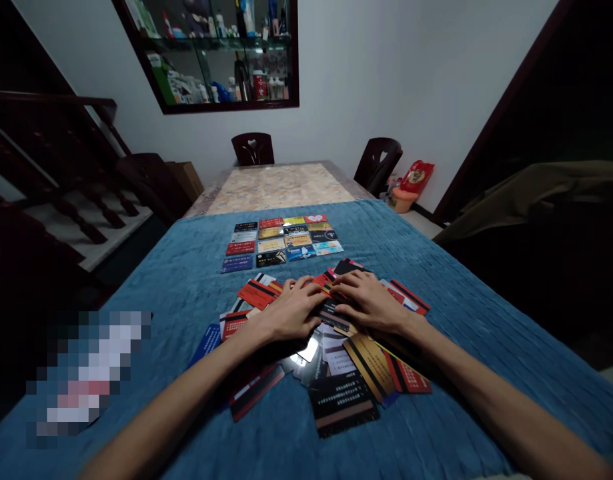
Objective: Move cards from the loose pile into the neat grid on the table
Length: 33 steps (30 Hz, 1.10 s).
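A loose pile of plastic cards [336, 373] lies on the blue cloth [461, 293] in front of me, several face down with magnetic stripes showing. My left hand [291, 310] rests flat on the pile's left half, fingers stretched out. My right hand [369, 300] lies flat on the right half, fingers spread toward the left hand. Neither hand grips a card. Farther away, a tidy grid of cards [283, 241] is laid out in rows on the cloth.
Beyond the cloth the bare table top [279, 187] runs to two dark chairs [253, 148] at the wall. A wooden stair rail [61, 147] stands left, a glass wall cabinet [221, 53] above, a draped chair back [536, 193] right.
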Available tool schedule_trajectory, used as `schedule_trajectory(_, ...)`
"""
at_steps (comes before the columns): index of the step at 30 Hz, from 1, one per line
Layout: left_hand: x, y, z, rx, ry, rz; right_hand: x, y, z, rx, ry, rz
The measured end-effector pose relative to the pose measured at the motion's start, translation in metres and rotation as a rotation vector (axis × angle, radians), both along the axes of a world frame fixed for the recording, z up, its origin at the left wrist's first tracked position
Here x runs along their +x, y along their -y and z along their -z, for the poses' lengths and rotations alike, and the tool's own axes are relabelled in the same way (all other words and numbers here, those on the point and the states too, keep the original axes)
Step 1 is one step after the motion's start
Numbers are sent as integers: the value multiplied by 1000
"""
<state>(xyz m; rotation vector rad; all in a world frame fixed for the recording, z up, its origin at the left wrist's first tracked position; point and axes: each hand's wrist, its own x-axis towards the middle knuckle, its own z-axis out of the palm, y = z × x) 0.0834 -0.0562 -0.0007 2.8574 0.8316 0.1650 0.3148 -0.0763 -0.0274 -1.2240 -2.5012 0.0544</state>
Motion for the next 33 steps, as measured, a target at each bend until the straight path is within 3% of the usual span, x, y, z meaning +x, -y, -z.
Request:
schedule_trajectory(9,-3,-2,5,178,-7,165,2,1,-5,-33,-19,-7)
schedule_trajectory(17,-1,-8,15,305,159,278,6,-2,-7,-79,-127,-47)
schedule_trajectory(21,-2,-8,13,313,185,249,5,-1,-12,-93,-291,-84)
schedule_trajectory(26,-5,-12,11,193,238,151,5,5,-20,-71,-494,-19)
schedule_trajectory(33,-9,-18,15,66,335,26,1,9,-18,17,-395,-54)
